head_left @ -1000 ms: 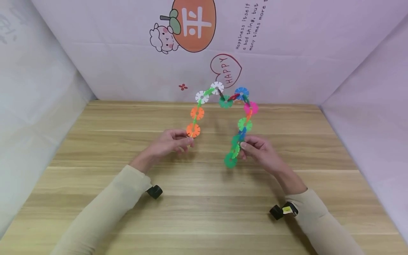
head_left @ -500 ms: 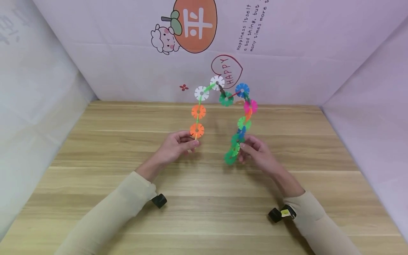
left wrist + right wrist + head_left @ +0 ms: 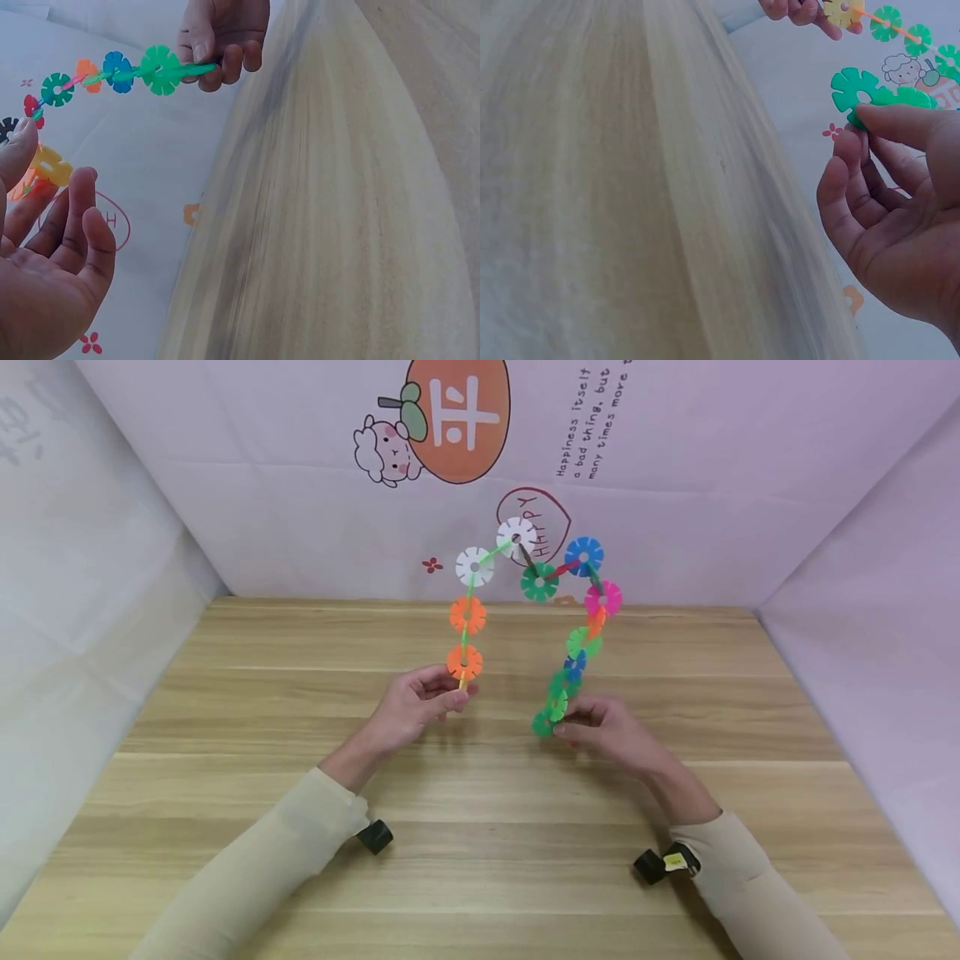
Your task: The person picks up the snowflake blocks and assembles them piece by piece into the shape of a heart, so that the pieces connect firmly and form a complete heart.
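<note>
A chain of notched plastic snowflake discs (image 3: pixel 539 582), linked edge to edge, arches above the table between both hands. My left hand (image 3: pixel 408 710) pinches the yellow disc (image 3: pixel 52 166) at one end, just below an orange disc (image 3: pixel 465 662). At the other end, my right hand (image 3: pixel 611 735) pinches a green disc (image 3: pixel 855 88) between thumb and fingers. White discs (image 3: pixel 516 537) form the top of the arch on the left; blue, pink and green ones run down the right side. Part of the chain is hidden behind the right thumb in the right wrist view.
The wood-grain table (image 3: pixel 480 860) lies under both hands. A white printed cloth wall (image 3: pixel 300 510) stands behind it, with white side walls (image 3: pixel 885 635) left and right. A small black camera (image 3: pixel 377 837) sits at each wrist.
The chain's top has risen and its right side has shifted right. My right hand has slid down to the lowest green disc. My left hand has moved slightly right and holds the yellow disc.
</note>
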`<state>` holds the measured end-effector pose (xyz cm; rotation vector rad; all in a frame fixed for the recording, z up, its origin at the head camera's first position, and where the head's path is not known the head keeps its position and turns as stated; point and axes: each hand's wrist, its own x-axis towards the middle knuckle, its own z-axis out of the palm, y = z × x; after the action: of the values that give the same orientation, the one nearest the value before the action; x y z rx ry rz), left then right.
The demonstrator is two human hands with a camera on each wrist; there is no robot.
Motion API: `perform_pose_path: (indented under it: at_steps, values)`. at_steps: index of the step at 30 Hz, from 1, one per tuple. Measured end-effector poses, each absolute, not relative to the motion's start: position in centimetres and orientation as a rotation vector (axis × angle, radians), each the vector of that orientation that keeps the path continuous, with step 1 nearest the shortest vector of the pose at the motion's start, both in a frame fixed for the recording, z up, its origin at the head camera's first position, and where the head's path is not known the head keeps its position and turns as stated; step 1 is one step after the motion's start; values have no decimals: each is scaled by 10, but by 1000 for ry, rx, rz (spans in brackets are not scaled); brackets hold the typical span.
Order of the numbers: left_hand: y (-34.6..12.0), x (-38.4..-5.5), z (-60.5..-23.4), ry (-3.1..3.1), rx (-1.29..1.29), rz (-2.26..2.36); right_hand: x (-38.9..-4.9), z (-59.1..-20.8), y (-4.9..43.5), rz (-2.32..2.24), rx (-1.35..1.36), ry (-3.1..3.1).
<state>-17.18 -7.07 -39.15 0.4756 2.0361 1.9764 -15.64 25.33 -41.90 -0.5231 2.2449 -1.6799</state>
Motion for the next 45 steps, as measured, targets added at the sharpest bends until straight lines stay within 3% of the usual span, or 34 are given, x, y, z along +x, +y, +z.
perform_pose_path:
  at_steps: [26,45]
  values:
    - [-50,-163,-390,1850,430,2072,-135,-401,196,-1955,-363,2136]
    - [-36,-157,-391,1735,337,2287,-125,-395,169,-2105,-406,2063]
